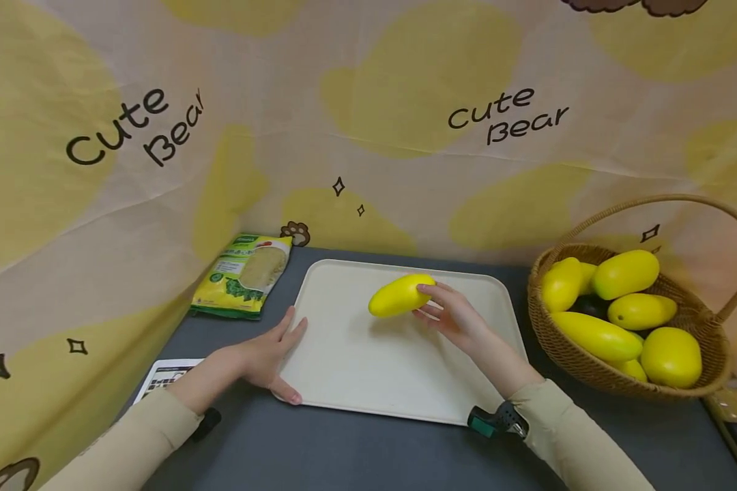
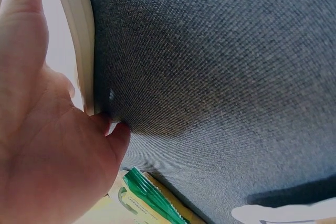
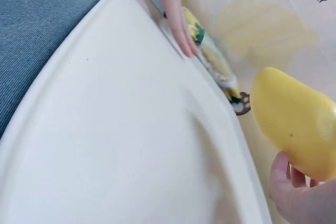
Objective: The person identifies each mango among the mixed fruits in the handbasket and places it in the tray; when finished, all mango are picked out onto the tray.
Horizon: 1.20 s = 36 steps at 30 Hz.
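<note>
My right hand (image 1: 460,320) pinches a yellow mango (image 1: 400,295) by its right end, between thumb and fingers. The mango hangs above the far middle of a cream tray (image 1: 368,368) and casts a shadow on it. In the right wrist view the same mango (image 3: 294,121) appears at the right, with fingertips (image 3: 282,162) against its underside. At the tray's left side, my left hand (image 1: 261,358) rests on the rim, thumb by the near left corner and fingers stretched over the edge. Its palm (image 2: 58,150) is close in the left wrist view, beside the tray's rim.
A wicker basket (image 1: 537,320) with a tall handle stands to the right, full of yellow fruit and one dark item. A yellow-green food packet (image 1: 242,276) lies at the back left. A printed sheet (image 1: 166,375) is partly under the left arm. Patterned cloth hangs behind.
</note>
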{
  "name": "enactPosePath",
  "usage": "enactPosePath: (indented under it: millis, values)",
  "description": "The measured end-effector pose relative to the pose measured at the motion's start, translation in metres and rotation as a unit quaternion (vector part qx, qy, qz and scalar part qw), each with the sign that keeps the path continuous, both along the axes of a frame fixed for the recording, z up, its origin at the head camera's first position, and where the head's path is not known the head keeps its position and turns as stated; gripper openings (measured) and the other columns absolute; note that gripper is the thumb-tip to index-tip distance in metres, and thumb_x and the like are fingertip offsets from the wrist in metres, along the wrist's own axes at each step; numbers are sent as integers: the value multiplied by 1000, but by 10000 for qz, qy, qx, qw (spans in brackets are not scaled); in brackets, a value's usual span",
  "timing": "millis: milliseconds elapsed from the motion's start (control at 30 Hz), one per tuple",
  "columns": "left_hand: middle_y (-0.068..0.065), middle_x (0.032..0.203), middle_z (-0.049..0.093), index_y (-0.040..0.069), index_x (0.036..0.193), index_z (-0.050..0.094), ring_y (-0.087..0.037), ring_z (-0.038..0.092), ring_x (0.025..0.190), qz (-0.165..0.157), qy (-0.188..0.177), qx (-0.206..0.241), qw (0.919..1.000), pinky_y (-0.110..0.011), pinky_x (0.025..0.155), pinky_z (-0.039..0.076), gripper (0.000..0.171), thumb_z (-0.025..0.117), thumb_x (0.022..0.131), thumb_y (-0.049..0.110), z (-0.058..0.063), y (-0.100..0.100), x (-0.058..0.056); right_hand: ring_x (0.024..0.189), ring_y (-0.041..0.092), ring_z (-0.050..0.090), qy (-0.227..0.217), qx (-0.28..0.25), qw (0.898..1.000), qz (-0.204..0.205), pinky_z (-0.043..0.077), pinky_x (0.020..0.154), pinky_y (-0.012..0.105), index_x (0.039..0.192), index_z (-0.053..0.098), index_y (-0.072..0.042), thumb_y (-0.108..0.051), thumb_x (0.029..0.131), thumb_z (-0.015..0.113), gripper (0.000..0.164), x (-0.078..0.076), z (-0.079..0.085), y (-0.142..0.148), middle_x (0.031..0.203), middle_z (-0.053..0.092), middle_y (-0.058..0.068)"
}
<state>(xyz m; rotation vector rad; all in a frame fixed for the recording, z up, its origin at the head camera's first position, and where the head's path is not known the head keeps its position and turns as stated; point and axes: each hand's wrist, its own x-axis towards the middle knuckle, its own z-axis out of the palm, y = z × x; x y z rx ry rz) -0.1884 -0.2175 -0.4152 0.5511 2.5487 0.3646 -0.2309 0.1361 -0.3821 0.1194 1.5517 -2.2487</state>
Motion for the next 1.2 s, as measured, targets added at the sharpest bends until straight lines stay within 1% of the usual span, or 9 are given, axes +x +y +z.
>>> enactPosePath:
  millis: [133,333,467,533,600,767,933,1033,1200]
  values:
    - [-22,159,-17,10,157,4,-45,14,144,2,-23,-25,10000,-58,108,29,139,80,58,69,6,4,3,114,34,50,-123,-103,9999,3,35,107,44,136,39,-4,-22,101,54,42,-6,-12,-14,129,43,13]
    - [-23,159,-18,9,157,3,-45,13,144,-19,-20,-89,10000,-58,108,28,139,79,59,70,9,6,4,112,34,56,-352,-235,9990,-152,40,102,39,140,42,-7,-30,101,55,47,-12,-24,-31,129,43,14]
    - [-21,159,-18,10,158,4,-43,13,144,-19,-19,-157,9999,-57,109,28,140,77,56,74,6,4,1,101,29,64,-253,146,9995,-125,48,91,33,140,45,-5,-34,100,55,50,-14,-30,-41,124,48,15]
    - [-19,159,-19,13,158,4,-41,12,145,1,14,-275,9996,-56,110,28,142,75,53,77,1,2,-1,94,26,67,-166,457,9988,-104,52,84,30,138,46,-3,-38,100,54,52,-16,-34,-47,120,51,15]
    - [-19,159,-19,13,158,4,-41,12,145,-16,26,-295,9996,-56,110,27,143,75,53,78,0,2,-1,87,23,67,-88,845,9963,-103,55,77,29,136,47,-2,-42,99,53,55,-18,-36,-53,114,54,14]
    - [-24,158,-17,8,157,5,-46,14,143,-145,-3,-196,9997,-59,108,27,140,76,57,74,9,4,1,67,17,61,-78,1611,9866,-259,57,63,30,129,52,-4,-53,96,52,59,-24,-36,-70,90,58,10]
    - [-22,158,-19,10,157,5,-46,15,143,-81,-40,-228,9997,-59,108,27,139,78,58,73,10,4,2,58,16,62,-142,1938,9801,-401,56,58,28,127,55,-4,-58,96,49,63,-33,-36,-84,84,62,12]
    - [-20,159,-21,12,158,3,-44,14,144,-36,-62,-301,9995,-57,110,26,141,76,55,76,6,3,0,55,15,65,-86,2131,9762,-395,55,56,26,127,55,-2,-58,97,47,64,-37,-36,-91,84,64,13]
    - [-15,159,-22,17,158,3,-39,12,145,-39,-21,-393,9992,-55,111,25,143,71,51,83,0,2,-1,52,15,65,-63,2185,9749,-432,55,54,24,127,54,0,-54,99,43,61,-45,-40,-103,80,65,14]
